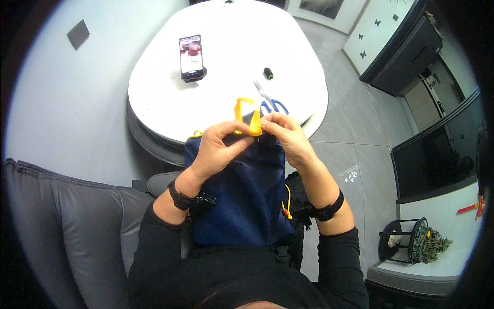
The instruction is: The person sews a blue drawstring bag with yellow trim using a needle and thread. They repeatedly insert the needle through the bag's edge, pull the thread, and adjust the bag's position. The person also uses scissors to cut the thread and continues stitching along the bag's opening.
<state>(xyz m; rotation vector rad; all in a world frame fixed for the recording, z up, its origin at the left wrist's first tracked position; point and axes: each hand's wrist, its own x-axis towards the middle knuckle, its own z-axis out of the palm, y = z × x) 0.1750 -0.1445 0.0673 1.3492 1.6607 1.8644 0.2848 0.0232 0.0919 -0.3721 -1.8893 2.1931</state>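
A dark blue fabric bag point(235, 201) lies across my lap, its top edge against the table. From that edge rises a looped yellow webbing strap point(255, 125). My left hand point(218, 145) pinches the strap's base together with the bag's edge between thumb and fingers. Close beside it, my right hand point(285, 135) has its thumb and fingertips together at the strap's right side; whatever is between them is too small to make out. A thin dark line, perhaps a needle or thread, shows just under the strap. Yellow drawcord point(288, 201) hangs at the bag's right side.
Blue-handled scissors point(270, 100) lie on the white table point(231, 50) just beyond my right hand. Past them is a small dark green spool or cap point(268, 73). A smartphone point(192, 58) stands propped farther left. The grey sofa point(85, 224) is at my left.
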